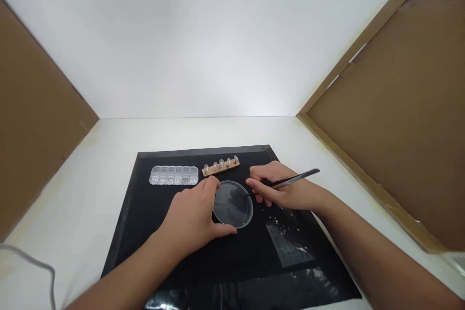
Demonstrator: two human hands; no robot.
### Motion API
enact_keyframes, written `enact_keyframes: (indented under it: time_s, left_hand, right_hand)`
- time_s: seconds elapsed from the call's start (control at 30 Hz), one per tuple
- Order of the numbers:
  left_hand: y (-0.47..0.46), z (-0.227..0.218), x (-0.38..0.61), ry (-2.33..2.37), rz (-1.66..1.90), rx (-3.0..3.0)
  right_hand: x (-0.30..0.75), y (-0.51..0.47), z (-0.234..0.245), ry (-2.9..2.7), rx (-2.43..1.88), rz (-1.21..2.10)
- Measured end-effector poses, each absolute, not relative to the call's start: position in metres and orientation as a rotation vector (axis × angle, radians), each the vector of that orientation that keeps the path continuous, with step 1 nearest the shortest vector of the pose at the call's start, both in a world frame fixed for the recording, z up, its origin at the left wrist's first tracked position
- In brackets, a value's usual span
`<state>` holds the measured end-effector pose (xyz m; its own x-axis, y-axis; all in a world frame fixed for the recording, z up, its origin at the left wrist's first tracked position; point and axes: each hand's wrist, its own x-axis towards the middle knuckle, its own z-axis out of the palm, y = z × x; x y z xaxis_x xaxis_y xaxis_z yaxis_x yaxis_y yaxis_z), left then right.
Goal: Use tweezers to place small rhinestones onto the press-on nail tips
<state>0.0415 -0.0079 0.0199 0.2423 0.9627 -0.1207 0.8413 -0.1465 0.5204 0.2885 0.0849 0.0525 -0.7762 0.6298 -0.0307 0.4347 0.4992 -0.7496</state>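
A shallow, round clear dish (pixel 232 206) lies on the black mat. My left hand (pixel 194 213) grips it from the left, with the thumb along the near rim and the fingers at the far-left rim. In my right hand (pixel 274 185) is a slim dark pen-like tool (pixel 296 178), pinched between thumb and fingers. Its thin tip reaches over the dish's right side; whether it touches the dish I cannot tell. Behind the dish stands a small tan strip (pixel 221 167) carrying several clear nail-tip-like pieces. What lies inside the dish is too small to make out.
A clear compartment box (pixel 174 175) with tiny shiny pieces in its front row sits at the left. Small bright bits lie near a transparent sheet (pixel 290 247) on the black mat (pixel 145 232). Cardboard panels (pixel 399 121) flank the white table; a grey cable (pixel 32 262) runs at lower left.
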Motion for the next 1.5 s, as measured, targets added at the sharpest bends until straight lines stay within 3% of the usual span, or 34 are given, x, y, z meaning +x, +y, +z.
enact_keyframes:
  time_s: [0.67,1.07,1.5]
  left_hand:
    - [-0.009,0.02,0.041,1.63,0.35,2.045]
    - [-0.009,0.017,0.041,1.636,0.367,2.047]
    - [-0.008,0.009,0.039,1.585,0.489,2.156]
  right_hand:
    - [0.285,0.085,0.049,-2.402,-0.822,1.197]
    - [0.283,0.082,0.048,-2.598,-0.702,0.953]
    - [0.288,0.085,0.039,-2.206,-0.706,1.296]
